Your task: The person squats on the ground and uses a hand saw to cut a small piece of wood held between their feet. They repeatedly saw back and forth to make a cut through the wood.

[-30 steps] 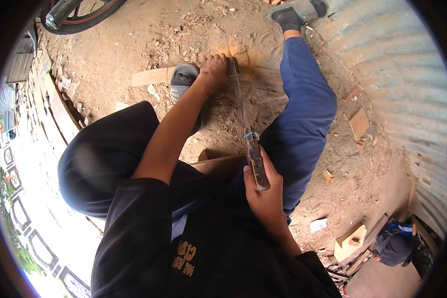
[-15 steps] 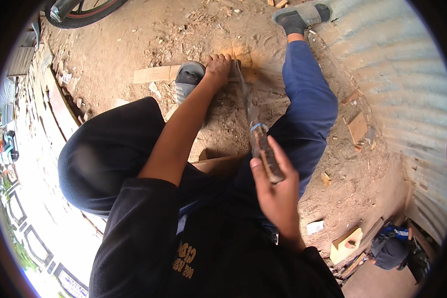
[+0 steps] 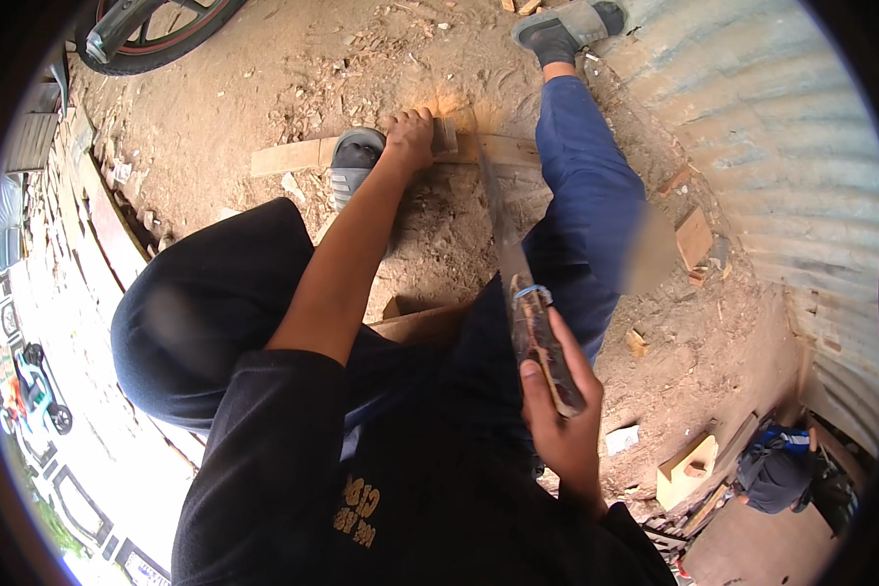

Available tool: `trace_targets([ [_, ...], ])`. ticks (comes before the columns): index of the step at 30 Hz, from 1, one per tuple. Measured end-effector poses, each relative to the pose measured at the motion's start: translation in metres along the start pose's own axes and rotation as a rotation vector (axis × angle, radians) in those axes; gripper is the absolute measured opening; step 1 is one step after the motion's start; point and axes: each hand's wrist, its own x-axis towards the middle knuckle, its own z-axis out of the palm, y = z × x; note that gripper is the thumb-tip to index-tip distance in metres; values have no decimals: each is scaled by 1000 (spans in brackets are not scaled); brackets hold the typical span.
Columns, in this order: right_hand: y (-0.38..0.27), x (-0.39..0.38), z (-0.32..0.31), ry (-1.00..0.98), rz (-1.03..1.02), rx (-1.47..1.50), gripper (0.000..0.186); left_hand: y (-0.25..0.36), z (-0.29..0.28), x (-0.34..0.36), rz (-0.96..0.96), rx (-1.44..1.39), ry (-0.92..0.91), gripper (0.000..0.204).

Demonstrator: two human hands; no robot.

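A long, narrow wooden plank (image 3: 288, 156) lies crosswise on the dirt in front of me. My left hand (image 3: 410, 137) bears down on it with the fingers curled over its far side; a short flat piece of wood (image 3: 445, 135) shows beside them. My sandalled left foot (image 3: 359, 151) presses on the plank just left of that hand. My right hand (image 3: 568, 420) is wrapped round the wooden handle of a long-bladed hand tool (image 3: 540, 337), which has a blue band. Its blade (image 3: 498, 215) points away from me, its tip over or against the plank; its cutting edge cannot be made out.
My right leg (image 3: 591, 156) stretches out on the right, beside a corrugated metal wall (image 3: 752, 127). A wheel (image 3: 156, 34) stands at the far left. Wood scraps (image 3: 694, 237) litter the dirt. Another person (image 3: 779, 474) is low at the right, near a yellowish box (image 3: 686, 472).
My right hand has drawn the tool back toward me and slightly right. Its blade has shifted away from my left hand, which stays on the plank. The whole view has shifted slightly.
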Motion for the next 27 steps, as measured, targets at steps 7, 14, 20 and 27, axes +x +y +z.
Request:
trace_targets([
  [7,17,1,10,-24,-138,-17,51,-6,-16,7,9,-109,-186,83],
  [14,16,4,7,-57,-85,14,52,-7,-18,8,-7,-123,-218,87],
  [20,14,7,5,-48,-124,-19,52,-9,-25,11,-11,-182,-275,86],
  [27,26,10,13,-21,-139,-28,51,-17,-33,25,34,-267,-474,95],
])
